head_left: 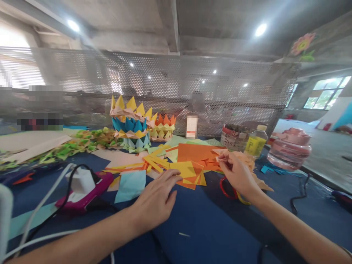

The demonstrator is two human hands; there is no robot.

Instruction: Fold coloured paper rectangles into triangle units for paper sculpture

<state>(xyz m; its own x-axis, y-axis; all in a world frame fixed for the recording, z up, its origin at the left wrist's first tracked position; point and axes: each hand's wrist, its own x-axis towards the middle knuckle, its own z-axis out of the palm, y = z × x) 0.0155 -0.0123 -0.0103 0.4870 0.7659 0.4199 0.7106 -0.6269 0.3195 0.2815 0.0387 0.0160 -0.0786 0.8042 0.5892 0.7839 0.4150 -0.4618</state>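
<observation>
- While the left hand (158, 198) lies low over the table (209, 227), its fingers (172, 179) are loosely spread and hold nothing. Their tips touch the near edge of a yellow square (184, 169).
- The right hand (238, 175) has thumb and forefinger pinched narrow on a pale folded piece (221, 158). It sits just over the orange sheet (196, 151), which lies beyond the left fingertips.
- Open room: bare blue table runs from behind both sets of fingers back along the forearms, and the strip between the two hands is open as well.
- Crowded ground: left of the left fingers lie a light blue square (130, 185) and a magenta device (90, 192) carrying a white plug and cables. Red scissor handles (226, 189) show under the right palm.
- Far edge: well beyond the fingers a perforated screen (165, 84) closes off the table. A stacked paper crown (129, 124) and a smaller orange crown (164, 128) stand in front of it.
- Containers: past the right fingers stands a woven basket (233, 137), its inside hidden. A bottle (256, 142) stands just beside it, and farther right a pink lidded jar (290, 148) whose contents cannot be told.
- Writing: the bottle bears a yellow label, its print too small to read.
</observation>
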